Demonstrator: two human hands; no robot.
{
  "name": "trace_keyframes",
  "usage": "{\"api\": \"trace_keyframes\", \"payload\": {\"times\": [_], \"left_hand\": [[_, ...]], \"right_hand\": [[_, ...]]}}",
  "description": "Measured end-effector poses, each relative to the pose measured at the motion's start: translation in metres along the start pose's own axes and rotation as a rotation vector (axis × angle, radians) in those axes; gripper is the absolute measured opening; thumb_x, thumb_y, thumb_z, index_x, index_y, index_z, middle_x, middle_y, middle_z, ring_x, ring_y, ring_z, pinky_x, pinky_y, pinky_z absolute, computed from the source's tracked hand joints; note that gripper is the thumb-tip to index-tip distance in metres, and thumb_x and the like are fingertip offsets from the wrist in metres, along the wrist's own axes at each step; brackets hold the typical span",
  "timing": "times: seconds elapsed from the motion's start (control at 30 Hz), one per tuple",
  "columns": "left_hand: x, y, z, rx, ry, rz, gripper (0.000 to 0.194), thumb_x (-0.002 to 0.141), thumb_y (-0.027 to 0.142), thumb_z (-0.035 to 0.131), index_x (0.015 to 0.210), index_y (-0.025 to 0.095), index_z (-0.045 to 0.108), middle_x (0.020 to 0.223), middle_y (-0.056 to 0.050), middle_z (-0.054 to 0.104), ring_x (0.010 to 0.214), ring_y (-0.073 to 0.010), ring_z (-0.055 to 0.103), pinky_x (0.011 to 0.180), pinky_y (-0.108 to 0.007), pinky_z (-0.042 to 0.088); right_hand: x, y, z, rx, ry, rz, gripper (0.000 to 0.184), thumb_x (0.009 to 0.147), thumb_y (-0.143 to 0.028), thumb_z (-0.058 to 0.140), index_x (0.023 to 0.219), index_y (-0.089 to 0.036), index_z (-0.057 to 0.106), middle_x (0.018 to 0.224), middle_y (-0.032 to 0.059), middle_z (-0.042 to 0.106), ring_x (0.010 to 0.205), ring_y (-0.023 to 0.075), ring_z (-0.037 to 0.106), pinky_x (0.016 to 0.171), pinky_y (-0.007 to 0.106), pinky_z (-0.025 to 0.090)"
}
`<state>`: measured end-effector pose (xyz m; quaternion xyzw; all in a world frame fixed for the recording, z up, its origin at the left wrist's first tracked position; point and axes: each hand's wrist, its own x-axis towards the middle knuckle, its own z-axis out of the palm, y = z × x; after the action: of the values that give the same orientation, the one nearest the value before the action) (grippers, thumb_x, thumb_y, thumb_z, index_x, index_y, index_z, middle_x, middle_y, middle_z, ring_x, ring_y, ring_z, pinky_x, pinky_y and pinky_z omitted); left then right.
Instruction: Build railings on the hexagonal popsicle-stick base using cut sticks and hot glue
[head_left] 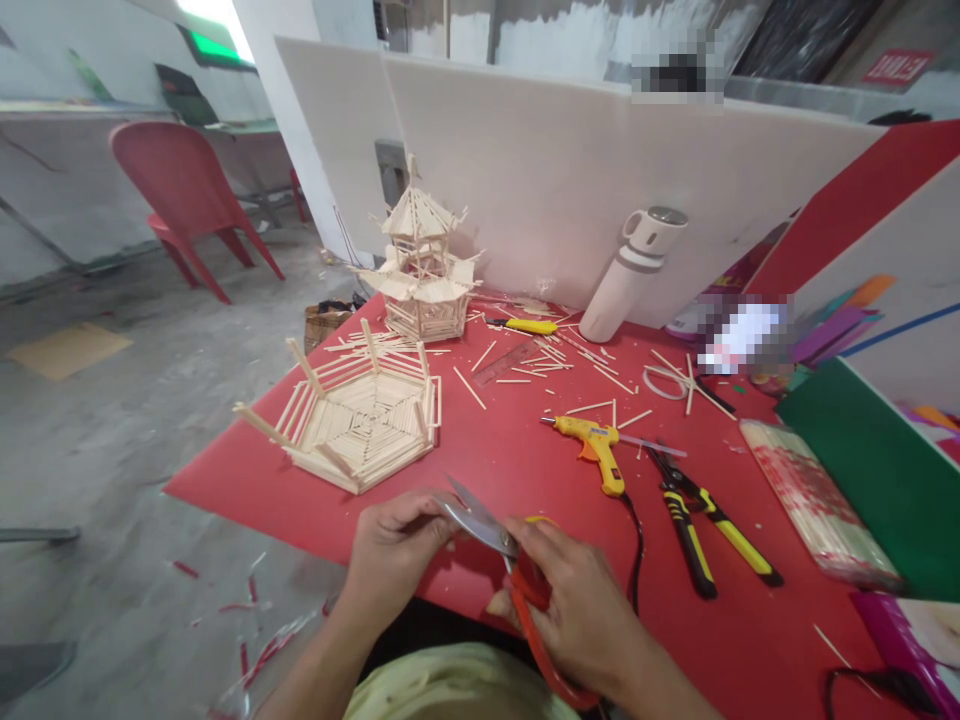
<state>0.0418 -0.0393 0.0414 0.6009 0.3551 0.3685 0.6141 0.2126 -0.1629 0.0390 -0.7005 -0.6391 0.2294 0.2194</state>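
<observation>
Item: scissors, red-handled, over the near edge of the red table, blades parted and pointing toward the left hand. Right hand: closed around the scissors at the handles. Left hand: thumb and forefinger pinched together beside the blades; whatever lay between them was too small to tell. Beyond the left hand: one many-sided stick base with upright posts; behind it, one tiered stick pagoda. Right of these: one yellow-handled cutter, among loose sticks; one pale flask, upright but looking tilted. Nearer: one yellow glue gun, on its side; one pair of black-and-yellow pliers, handles spread; one packet of sticks, beside a green board.
</observation>
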Motion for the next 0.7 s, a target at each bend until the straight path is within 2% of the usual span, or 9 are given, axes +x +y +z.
{"api": "trace_keyframes", "payload": {"times": [0.23, 0.33, 0.43, 0.5, 0.6, 0.7], "left_hand": [[0.001, -0.009, 0.000, -0.083, -0.013, -0.118, 0.011, 0.070, 0.020, 0.078, 0.062, 0.016, 0.074, 0.059, -0.004, 0.070, 0.055, -0.0138, 0.062, 0.055, -0.022, 0.050], [0.001, -0.015, 0.004, -0.234, 0.022, -0.209, 0.013, 0.068, 0.024, 0.082, 0.065, 0.016, 0.073, 0.057, -0.004, 0.070, 0.051, -0.0133, 0.061, 0.053, -0.023, 0.051], [0.003, -0.018, 0.008, -0.448, 0.101, -0.290, 0.023, 0.063, 0.024, 0.087, 0.081, 0.017, 0.075, 0.062, -0.002, 0.070, 0.053, -0.0117, 0.061, 0.051, -0.020, 0.050], [0.004, -0.020, 0.010, -0.549, 0.108, -0.368, 0.033, 0.061, 0.022, 0.088, 0.091, 0.017, 0.076, 0.064, -0.002, 0.069, 0.054, -0.0100, 0.061, 0.050, -0.017, 0.049], [0.007, -0.021, 0.010, -0.654, 0.093, -0.488, 0.030, 0.060, 0.019, 0.089, 0.086, 0.013, 0.075, 0.062, -0.002, 0.068, 0.053, -0.0085, 0.060, 0.050, -0.017, 0.050], [0.009, -0.022, 0.008, -0.743, 0.101, -0.555, 0.021, 0.065, 0.011, 0.084, 0.083, 0.011, 0.073, 0.068, -0.004, 0.071, 0.057, -0.0104, 0.064, 0.054, -0.018, 0.054]], "right_hand": [[-0.004, 0.007, 0.006, 0.064, 0.035, -0.024, 0.049, 0.088, -0.046, 0.063, 0.129, -0.022, 0.057, 0.096, 0.0062, 0.071, 0.083, 0.0223, 0.068, 0.074, 0.031, 0.052], [-0.005, 0.013, 0.010, 0.075, 0.077, -0.009, 0.046, 0.090, -0.049, 0.059, 0.127, -0.022, 0.058, 0.085, 0.0038, 0.073, 0.071, 0.0191, 0.069, 0.066, 0.027, 0.051], [-0.001, 0.022, 0.011, -0.177, 0.197, 0.114, 0.052, 0.090, -0.055, 0.057, 0.128, -0.021, 0.059, 0.085, 0.0069, 0.074, 0.071, 0.0231, 0.071, 0.062, 0.029, 0.050], [0.003, 0.029, 0.009, -0.383, 0.235, 0.220, 0.054, 0.089, -0.057, 0.057, 0.130, -0.021, 0.059, 0.090, 0.0090, 0.075, 0.074, 0.0258, 0.072, 0.060, 0.031, 0.049], [0.008, 0.034, 0.007, -0.550, 0.209, 0.294, 0.052, 0.090, -0.050, 0.060, 0.134, -0.023, 0.057, 0.097, 0.0092, 0.074, 0.077, 0.0255, 0.071, 0.061, 0.031, 0.049], [0.009, 0.035, 0.005, -0.561, 0.171, 0.262, 0.046, 0.091, -0.036, 0.060, 0.135, -0.024, 0.055, 0.101, 0.0079, 0.072, 0.085, 0.0241, 0.070, 0.068, 0.031, 0.050]]}}
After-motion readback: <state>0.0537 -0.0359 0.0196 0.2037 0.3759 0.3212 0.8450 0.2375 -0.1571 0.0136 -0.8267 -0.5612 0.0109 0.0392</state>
